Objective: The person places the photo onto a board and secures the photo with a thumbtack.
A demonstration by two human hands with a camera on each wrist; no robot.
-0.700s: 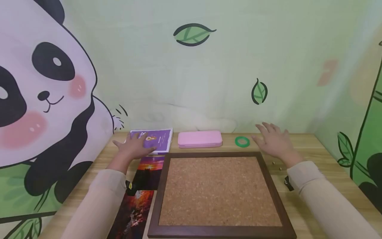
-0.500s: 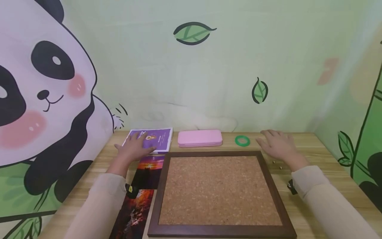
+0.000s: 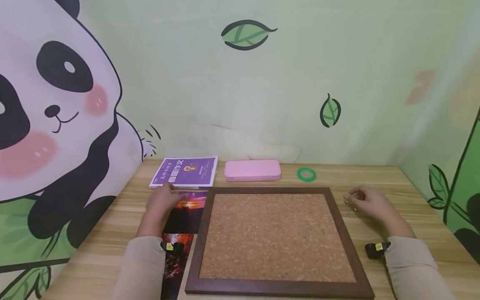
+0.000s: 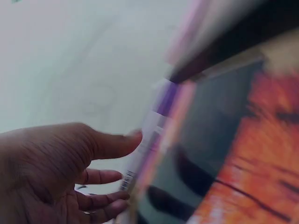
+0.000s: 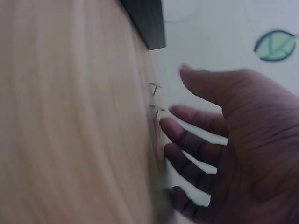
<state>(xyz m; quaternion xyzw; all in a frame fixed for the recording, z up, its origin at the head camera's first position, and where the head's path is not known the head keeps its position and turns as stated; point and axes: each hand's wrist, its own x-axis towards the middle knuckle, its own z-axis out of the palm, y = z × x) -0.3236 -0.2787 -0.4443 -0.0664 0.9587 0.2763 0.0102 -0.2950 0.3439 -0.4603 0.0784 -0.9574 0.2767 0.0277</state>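
My left hand (image 3: 162, 203) hovers by the front edge of a purple book (image 3: 191, 171), at the left side of a sunset photo (image 3: 187, 216). In the left wrist view its thumb and fingers are apart, with nothing between them. A second photo (image 3: 176, 260) in red and orange lies nearer, partly behind the sleeve. My right hand (image 3: 376, 206) is low over the table, right of the frame, fingers loosely bent. Two thumbtacks (image 5: 156, 111) stand points down close to its fingertips in the right wrist view. Nothing is in its grasp.
A cork board (image 3: 273, 237) in a dark brown frame takes up the table's middle. Behind it lie a pink pencil case (image 3: 252, 171) and a roll of green tape (image 3: 306, 174). A wall with a panda picture (image 3: 63, 108) closes off the back.
Both hands have drawn back towards the person. The left has come off the book's cover to its front edge; the right has come down beside the thumbtacks. The view has tipped slightly down.
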